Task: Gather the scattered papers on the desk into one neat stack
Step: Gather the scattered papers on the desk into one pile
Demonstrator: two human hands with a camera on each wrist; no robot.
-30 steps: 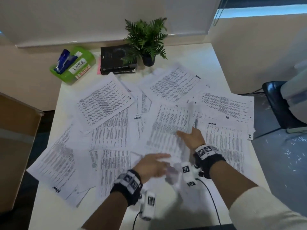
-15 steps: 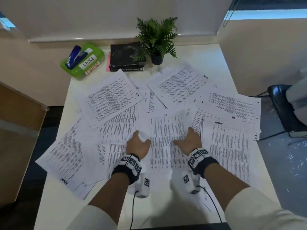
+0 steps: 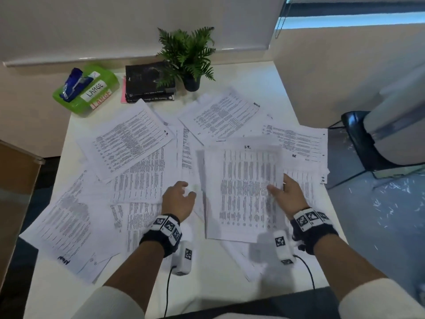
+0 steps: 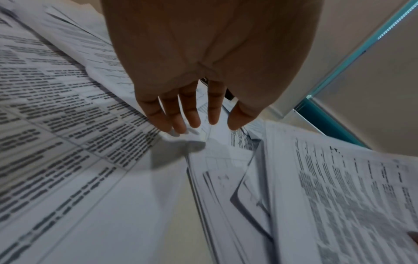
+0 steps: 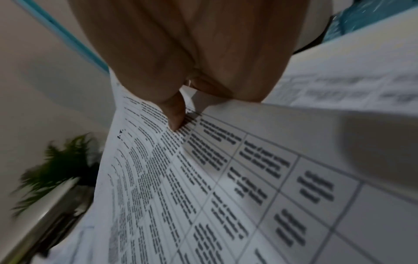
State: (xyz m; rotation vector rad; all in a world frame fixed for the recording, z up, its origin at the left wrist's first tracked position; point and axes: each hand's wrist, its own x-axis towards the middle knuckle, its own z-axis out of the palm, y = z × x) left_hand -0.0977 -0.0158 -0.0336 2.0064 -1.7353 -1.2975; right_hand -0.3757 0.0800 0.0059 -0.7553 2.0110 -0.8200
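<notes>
Several printed sheets lie scattered and overlapping on the white desk (image 3: 64, 291), among them one at the back left (image 3: 128, 139), one at the back middle (image 3: 220, 116) and one at the front left (image 3: 69, 217). My right hand (image 3: 285, 192) pinches the right edge of a printed sheaf (image 3: 243, 187), thumb on top (image 5: 176, 121), and holds it raised and blurred over the pile. My left hand (image 3: 179, 194) hovers to the left of that sheaf, its fingers (image 4: 187, 114) straight and spread just above the sheets below, holding nothing.
A green box labelled LARGE (image 3: 87, 90), a stack of black books (image 3: 149, 81) and a potted fern (image 3: 188, 54) stand along the desk's back edge. A black chair (image 3: 358, 139) is off the right side, a wooden unit (image 3: 16, 192) off the left.
Both hands lay on the centre sheet half a second ago. Now my right hand has lifted it and carried it a little right, and my left hand has come off it.
</notes>
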